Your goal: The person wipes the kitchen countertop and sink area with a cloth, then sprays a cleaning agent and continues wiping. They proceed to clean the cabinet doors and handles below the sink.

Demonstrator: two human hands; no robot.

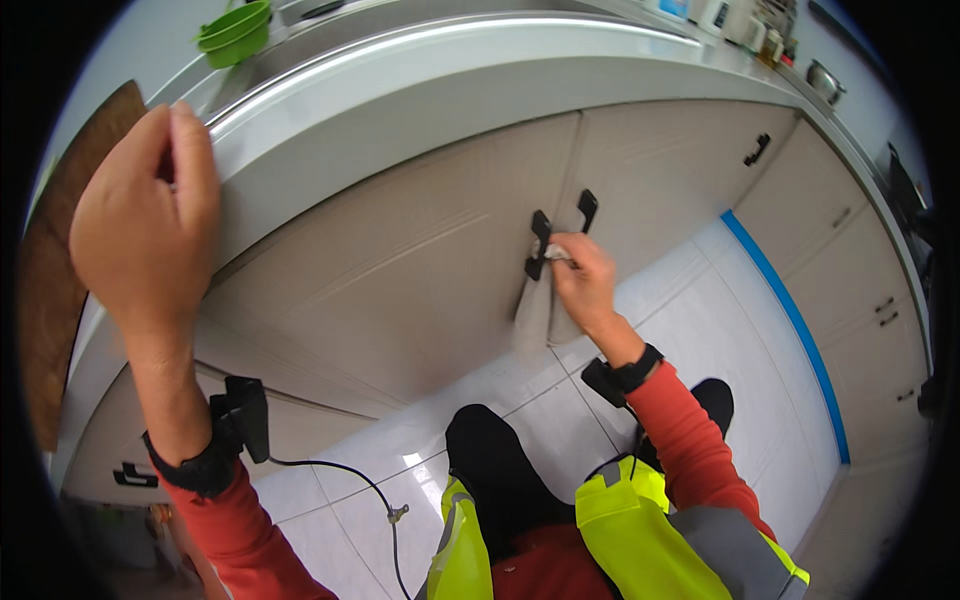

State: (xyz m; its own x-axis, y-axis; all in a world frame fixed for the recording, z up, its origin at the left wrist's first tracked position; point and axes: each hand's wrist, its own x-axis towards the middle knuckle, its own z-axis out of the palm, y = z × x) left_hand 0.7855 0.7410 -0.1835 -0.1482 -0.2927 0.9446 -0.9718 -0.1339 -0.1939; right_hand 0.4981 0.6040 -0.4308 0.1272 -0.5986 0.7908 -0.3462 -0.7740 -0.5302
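My right hand point(585, 281) pinches a pale cloth point(533, 315) at a black door handle point(538, 245). The cloth is looped through this handle, and its lower part hangs down against the beige cabinet door point(390, 277). A second black handle point(588, 208) is just beyond my fingers, on the neighbouring door point(675, 157). On the left, my left hand point(146, 217) is raised before the front edge of the pale countertop point(315, 135), fingers curled in and thumb against the index finger. Nothing shows in it, though its palm side is hidden.
A steel sink point(405, 22) lies behind the counter edge, with a green plastic basin point(234, 36) at its left. A brown wooden board point(67, 247) stands far left. Bottles point(770, 46) and a metal pot point(825, 81) are back right. A cable point(352, 469) hangs from my left wrist.
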